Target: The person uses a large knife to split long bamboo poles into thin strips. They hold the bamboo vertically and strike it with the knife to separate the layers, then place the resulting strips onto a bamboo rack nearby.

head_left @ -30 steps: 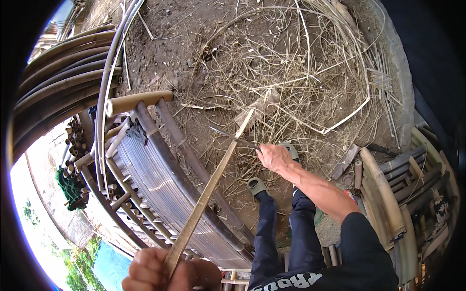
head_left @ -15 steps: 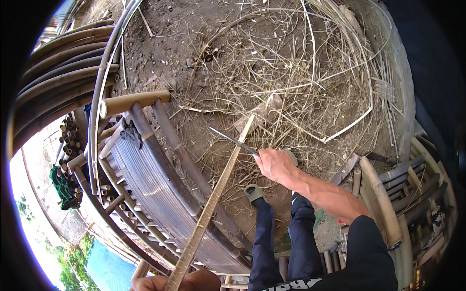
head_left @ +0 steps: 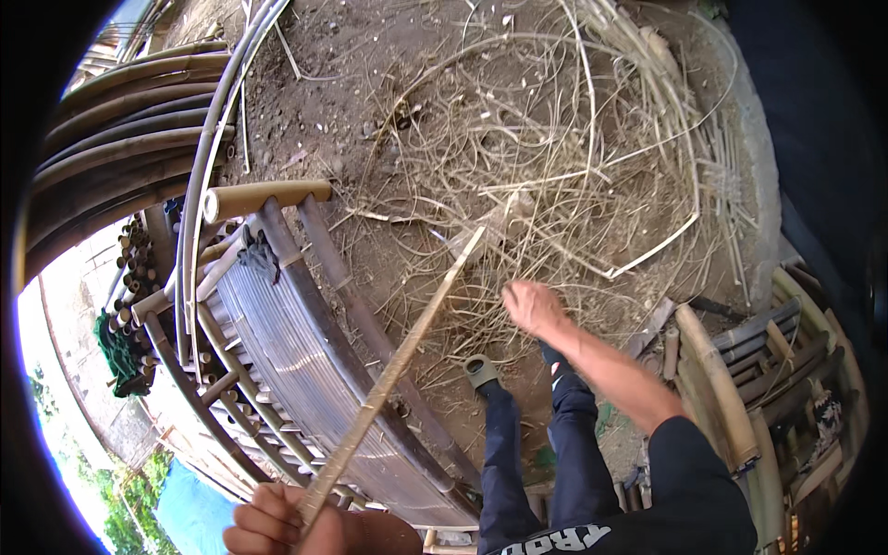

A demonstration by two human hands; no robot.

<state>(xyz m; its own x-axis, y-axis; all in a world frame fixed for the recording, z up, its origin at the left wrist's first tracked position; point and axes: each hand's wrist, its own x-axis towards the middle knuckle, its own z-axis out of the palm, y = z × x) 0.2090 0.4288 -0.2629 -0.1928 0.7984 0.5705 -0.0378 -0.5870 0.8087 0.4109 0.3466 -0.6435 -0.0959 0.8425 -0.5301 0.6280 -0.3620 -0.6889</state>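
My left hand [head_left: 287, 523], low in the view, is closed around the near end of a long, split bamboo strip [head_left: 393, 375]. The strip slants up and away to the right, its pale far tip over the littered ground. Right of that tip, my right hand [head_left: 535, 308] is closed in a fist, apart from the strip. The knife in this fist shows plainly only in the earlier frame; its blade is now blurred or turned so that I can hardly make it out.
A bamboo bench [head_left: 305, 324] with a slatted top stands to the left, a dark glove [head_left: 259, 254] on its corner. Thin shavings [head_left: 555, 139] cover the ground ahead. Stacked bamboo poles [head_left: 129, 129] lie at the far left, and a bamboo frame [head_left: 717, 384] stands at the right.
My right hand has moved slightly right and away from the strip, and the blade no longer crosses it. My left hand has come farther up into view, still holding the strip.
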